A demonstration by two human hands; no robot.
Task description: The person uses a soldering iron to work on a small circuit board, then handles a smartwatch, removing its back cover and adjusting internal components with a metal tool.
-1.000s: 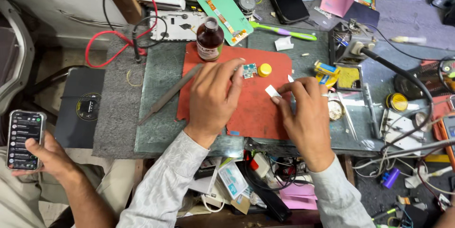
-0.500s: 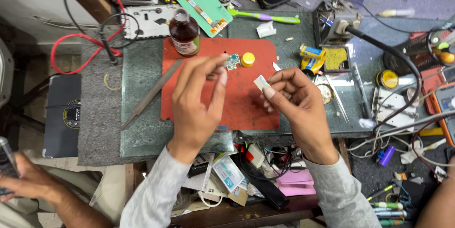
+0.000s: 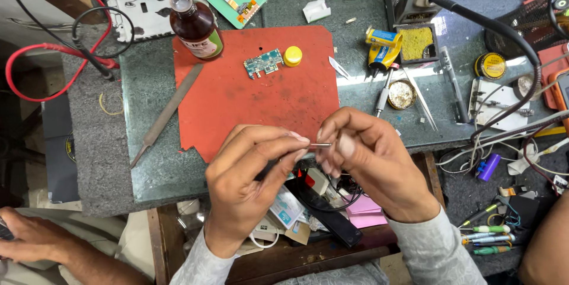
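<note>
Both hands have drawn back off the red mat [image 3: 261, 98] toward the counter [image 3: 148, 160] edge since the earlier frame. Head view: left hand [image 3: 249, 184] and right hand [image 3: 370, 163], fingers pinched shut, hold one small metal pin [image 3: 320, 144] between them. Circuit board [image 3: 263, 63] lies untouched on the mat beside a yellow cap [image 3: 292, 55]; work on it looks unfinished.

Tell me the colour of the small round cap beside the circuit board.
Yellow cap, clearest in the head view.
</note>
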